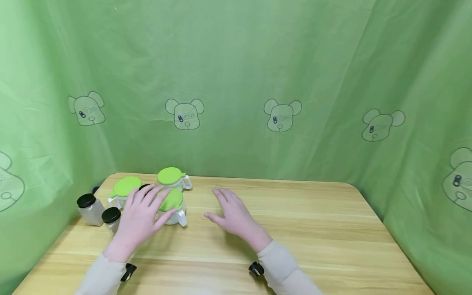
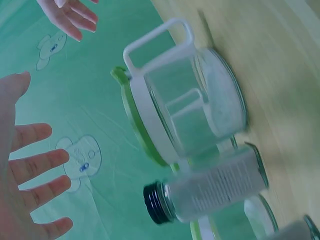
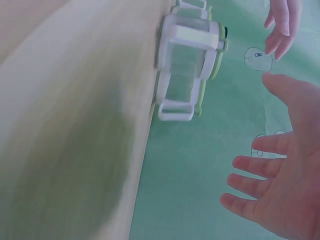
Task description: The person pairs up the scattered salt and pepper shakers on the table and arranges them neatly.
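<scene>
My left hand [image 1: 138, 217] hovers with spread fingers above a group of jars at the table's left, holding nothing. Closest to its thumb is a clear jar with a green lid [image 1: 172, 200] and a white handle; in the left wrist view that jar [image 2: 185, 95] stands apart from the fingers. Behind it stands a second green-lidded jar [image 1: 170, 176], and a third green-lidded jar [image 1: 126, 187] is partly hidden by the hand. A square bottle with a black cap [image 2: 215, 192] stands beside the near jar. My right hand [image 1: 236, 215], fingers extended, hangs over the table without touching anything.
Two black-capped bottles stand at the left, one near the table edge [image 1: 92, 211] and one [image 1: 112, 217] by my left wrist. The wooden table [image 1: 313, 229] extends to the right. A green curtain [image 1: 236, 61] with bear-head drawings surrounds its back and sides.
</scene>
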`<state>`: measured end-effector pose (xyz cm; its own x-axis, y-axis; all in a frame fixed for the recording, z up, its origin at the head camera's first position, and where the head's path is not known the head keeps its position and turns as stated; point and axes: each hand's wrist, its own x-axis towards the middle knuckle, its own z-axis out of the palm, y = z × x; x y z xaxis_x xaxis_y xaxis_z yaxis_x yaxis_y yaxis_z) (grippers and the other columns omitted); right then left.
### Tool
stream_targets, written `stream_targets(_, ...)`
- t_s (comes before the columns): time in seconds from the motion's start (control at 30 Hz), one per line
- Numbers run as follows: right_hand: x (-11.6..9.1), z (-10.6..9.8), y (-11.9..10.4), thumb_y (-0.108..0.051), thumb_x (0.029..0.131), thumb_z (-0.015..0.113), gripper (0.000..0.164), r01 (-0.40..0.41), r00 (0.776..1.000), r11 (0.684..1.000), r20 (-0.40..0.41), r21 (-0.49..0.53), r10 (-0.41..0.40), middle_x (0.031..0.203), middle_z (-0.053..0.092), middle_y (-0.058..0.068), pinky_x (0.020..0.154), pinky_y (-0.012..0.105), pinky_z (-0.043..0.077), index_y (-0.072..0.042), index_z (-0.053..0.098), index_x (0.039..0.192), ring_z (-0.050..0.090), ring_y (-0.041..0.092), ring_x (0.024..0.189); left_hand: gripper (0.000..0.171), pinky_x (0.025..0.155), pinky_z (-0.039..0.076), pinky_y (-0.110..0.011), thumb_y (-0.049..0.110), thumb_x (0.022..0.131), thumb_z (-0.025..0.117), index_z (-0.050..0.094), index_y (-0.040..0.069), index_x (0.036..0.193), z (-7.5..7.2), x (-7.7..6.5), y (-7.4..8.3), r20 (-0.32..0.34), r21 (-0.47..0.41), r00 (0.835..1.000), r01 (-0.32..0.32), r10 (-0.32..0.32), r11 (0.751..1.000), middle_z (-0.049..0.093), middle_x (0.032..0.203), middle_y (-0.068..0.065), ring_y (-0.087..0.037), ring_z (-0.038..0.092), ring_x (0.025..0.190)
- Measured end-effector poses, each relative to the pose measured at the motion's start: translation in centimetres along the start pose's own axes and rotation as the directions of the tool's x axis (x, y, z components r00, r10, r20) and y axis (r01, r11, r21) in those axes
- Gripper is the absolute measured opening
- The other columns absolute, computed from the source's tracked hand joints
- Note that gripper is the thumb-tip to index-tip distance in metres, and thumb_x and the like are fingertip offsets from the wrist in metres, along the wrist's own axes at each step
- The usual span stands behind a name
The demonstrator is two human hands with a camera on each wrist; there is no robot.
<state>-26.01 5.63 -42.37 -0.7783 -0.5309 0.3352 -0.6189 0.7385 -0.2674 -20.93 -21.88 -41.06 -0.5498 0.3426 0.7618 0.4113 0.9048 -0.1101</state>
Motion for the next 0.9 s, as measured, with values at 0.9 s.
stream_targets(0.9, 4.4, 3.6, -5.6, -0.064, 0.087, 0.058, 0.09, -0.068, 0.995, 0.987, 0.087, 0.145, 0.056, 0.154, 0.039, 0.013, 0.116, 0.047, 0.033, -0.011, 0.028, 0.153, 0.038, 0.03, 0.142, 0.079, 0.095, 0.037, -0.059, 0.073, 0.093, 0.028, 0.062, 0.009, 0.124, -3.5, -3.3, -3.9, -0.062, 0.063, 0.986, 0.161, -0.157, 0.985, 0.064, 0.119, -0.022, -0.042, 0.054, 0.112)
